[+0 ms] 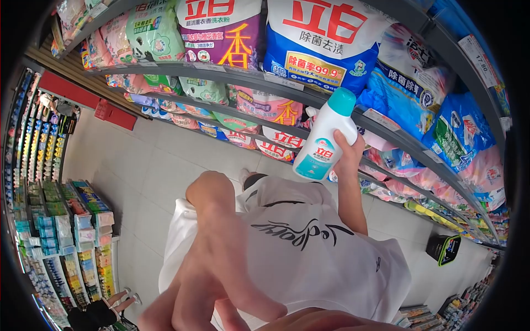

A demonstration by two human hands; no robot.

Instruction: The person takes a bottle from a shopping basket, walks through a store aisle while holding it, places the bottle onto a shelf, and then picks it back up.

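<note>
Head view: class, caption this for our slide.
Right hand holds a white, teal-capped bottle before shelves of bagged products; left hand near the camera.

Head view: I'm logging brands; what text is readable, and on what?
Bottle: "立白"
Blue bag: "立白", "除菌去渍", "除菌率99.9%"
Purple bag: "立白", "香", "洗衣粉"
Pink bag: "香"
White bag: "立白"
Light-blue bag: "除菌除…"
Tag: "17.80"
Shirt: unclear
Rest: too small or blurred.

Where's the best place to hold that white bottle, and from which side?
Probably by the bottle's white body, below the teal cap, coming from the person's right, where the right grip holds it. It leans cap-up toward that side, and its long body offers more hold than the short cap.
</note>
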